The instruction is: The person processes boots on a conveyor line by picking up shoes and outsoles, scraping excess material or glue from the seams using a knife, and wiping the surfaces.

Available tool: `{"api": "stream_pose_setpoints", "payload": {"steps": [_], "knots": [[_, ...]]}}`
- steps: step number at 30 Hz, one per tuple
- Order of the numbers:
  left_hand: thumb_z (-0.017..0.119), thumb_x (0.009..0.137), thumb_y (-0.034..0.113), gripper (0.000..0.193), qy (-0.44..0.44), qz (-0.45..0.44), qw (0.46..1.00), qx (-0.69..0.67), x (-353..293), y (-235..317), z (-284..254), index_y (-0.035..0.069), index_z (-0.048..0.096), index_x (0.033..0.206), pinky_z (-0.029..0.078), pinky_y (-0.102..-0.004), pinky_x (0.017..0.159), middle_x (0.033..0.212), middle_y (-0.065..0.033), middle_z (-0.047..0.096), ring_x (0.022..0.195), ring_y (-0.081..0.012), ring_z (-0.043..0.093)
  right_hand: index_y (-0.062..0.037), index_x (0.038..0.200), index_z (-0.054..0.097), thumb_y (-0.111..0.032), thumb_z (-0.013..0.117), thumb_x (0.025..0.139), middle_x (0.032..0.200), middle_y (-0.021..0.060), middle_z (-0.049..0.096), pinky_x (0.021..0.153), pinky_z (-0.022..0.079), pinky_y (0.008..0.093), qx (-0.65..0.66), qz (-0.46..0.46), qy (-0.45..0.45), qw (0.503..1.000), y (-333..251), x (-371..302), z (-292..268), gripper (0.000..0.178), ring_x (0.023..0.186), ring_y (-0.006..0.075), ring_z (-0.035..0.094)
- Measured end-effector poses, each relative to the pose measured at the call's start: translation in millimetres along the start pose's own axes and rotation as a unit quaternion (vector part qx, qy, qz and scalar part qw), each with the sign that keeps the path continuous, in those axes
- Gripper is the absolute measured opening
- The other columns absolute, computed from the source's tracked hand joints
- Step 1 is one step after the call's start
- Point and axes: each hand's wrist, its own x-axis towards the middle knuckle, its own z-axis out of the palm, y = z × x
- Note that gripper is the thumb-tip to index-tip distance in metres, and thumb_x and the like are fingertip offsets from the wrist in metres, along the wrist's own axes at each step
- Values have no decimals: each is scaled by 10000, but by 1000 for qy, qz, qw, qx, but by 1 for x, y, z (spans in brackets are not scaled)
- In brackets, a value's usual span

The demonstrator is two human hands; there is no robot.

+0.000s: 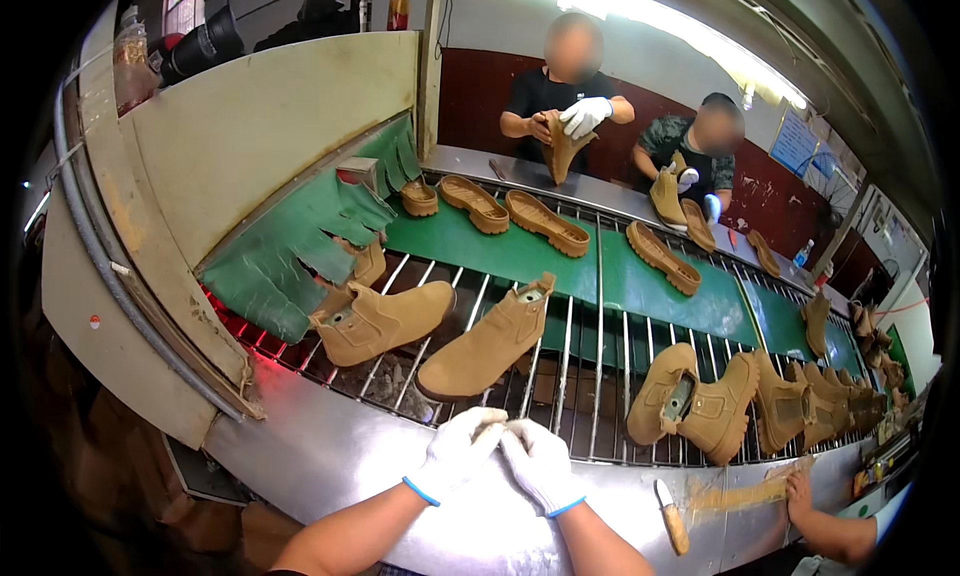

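My left hand (463, 446) and my right hand (540, 463), in white gloves with blue cuffs, meet over the metal table edge. Their fingers are curled and pressed together; whatever lies between them, if anything, is hidden. Just beyond them a tan ankle boot (488, 342) lies on the conveyor's metal bars, its toe pointing toward me. Another tan boot (388, 324) rests to its left, near the green flap curtain (300, 246). Neither hand touches a boot.
A wooden-handled knife (671, 518) lies right of my hands, and a person's hand (798, 491) rests farther right. More boots (720, 406) line the conveyor's right side. Loose soles (546, 223) sit on the green belt (450, 238). Across it, two people handle boots.
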Motion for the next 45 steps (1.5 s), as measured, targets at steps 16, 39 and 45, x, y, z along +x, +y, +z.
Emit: {"api": "stream_pose_setpoints", "payload": {"steps": [16,39,45], "knots": [[681,1045,211,333,-9,-14,1000,9,6,12,-10,12,711,1311,588,-364,972,1231,-160,776,1110,-242,750,-69,1143,750,-316,659,1045,1090,185,765,898,580,422,14,7,-18,1000,3,1,7,282,1015,369,747],[723,992,163,227,89,-75,987,111,-402,28,-90,42,768,1179,588,-411,981,1200,-175,772,1099,-333,747,-66,1525,562,-433,510,1130,1467,179,631,1167,445,390,-85,244,-128,958,8,-462,12,541,1352,298,589],[702,1023,285,365,35,-456,848,268,-547,-63,-169,28,691,1282,533,-451,1052,1257,-237,736,1179,-393,692,-128,1485,593,-447,631,1056,1407,251,670,1119,491,481,-154,496,4,855,116,-598,19,536,1294,441,642]]}}
